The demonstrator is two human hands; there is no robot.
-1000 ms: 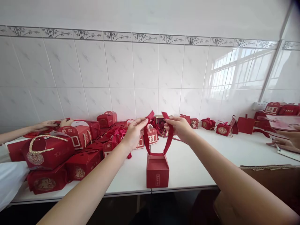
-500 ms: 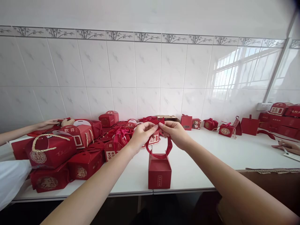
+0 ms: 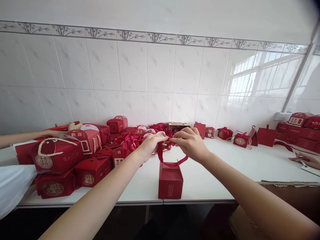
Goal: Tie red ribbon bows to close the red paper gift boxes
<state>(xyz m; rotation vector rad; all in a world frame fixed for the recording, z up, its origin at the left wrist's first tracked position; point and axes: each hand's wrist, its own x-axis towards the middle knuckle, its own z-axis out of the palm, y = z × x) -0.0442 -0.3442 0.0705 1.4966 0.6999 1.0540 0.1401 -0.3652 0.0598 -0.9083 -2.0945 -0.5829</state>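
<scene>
A small red gift box [image 3: 170, 183] stands upright at the table's front edge, right in front of me. A dark red ribbon [image 3: 160, 154] runs through the top of the box and rises in a loop to my hands. My left hand [image 3: 153, 143] pinches the ribbon from the left, thumb stretched along it. From the right, my right hand [image 3: 191, 141] grips the ribbon with fingers bent over it. The fingertips of both hands meet above the box, and the exact shape of the ribbon there is partly hidden by them.
Red gift boxes [image 3: 93, 170] are piled on the left, where another person's arm [image 3: 32, 137] reaches in. Sample boxes [image 3: 241, 140] line the wall at the right. A co-worker's hand [image 3: 306, 159] holds a pen at far right, above a cardboard carton [image 3: 290, 196].
My right hand has turned over, its knuckles now facing up, and the ribbon loop has widened to the right. At left, the other person's hand has moved slightly.
</scene>
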